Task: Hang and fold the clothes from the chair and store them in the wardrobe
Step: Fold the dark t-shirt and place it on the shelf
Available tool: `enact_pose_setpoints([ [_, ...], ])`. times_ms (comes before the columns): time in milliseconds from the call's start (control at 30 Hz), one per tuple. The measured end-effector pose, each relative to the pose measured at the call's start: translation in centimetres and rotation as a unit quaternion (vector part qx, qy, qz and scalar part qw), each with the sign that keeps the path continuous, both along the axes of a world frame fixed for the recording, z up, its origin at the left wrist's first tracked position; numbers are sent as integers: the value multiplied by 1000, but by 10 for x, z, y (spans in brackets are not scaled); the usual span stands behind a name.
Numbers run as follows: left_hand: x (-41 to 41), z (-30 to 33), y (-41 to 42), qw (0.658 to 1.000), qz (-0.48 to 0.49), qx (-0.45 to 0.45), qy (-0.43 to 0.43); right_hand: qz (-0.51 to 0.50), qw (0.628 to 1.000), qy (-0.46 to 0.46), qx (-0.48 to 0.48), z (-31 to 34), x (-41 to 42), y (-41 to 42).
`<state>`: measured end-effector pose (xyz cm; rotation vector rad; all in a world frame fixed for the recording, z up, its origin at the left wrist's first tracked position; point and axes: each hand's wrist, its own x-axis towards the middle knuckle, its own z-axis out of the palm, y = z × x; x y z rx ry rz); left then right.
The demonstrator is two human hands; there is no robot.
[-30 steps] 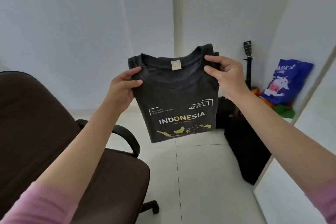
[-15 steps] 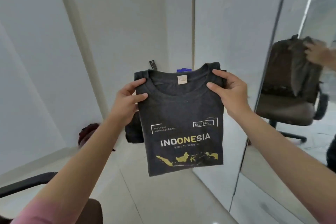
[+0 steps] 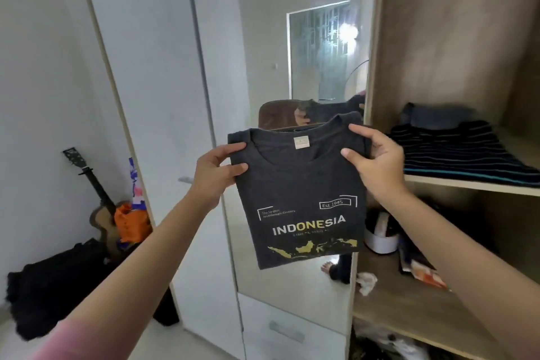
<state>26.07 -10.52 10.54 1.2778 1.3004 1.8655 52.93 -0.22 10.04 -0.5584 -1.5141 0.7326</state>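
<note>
I see my left hand pinching the left shoulder of the folded dark T-shirt, and my right hand gripping its right shoulder, thumb on the front. The shirt hangs in the air at the centre of the frame, print facing me, before the mirrored door. At right the wardrobe stands open; a striped folded garment lies on its shelf. A guitar leans at lower left.
</note>
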Motion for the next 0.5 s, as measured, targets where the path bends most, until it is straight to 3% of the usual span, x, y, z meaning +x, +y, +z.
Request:
enact_pose_setpoints([
  [233, 139, 28, 79, 996, -71, 30, 34, -149, 987, -28, 55, 30, 143, 23],
  [500, 218, 98, 147, 980, -148, 113, 66, -226, 969, -5, 99, 108, 229, 44],
])
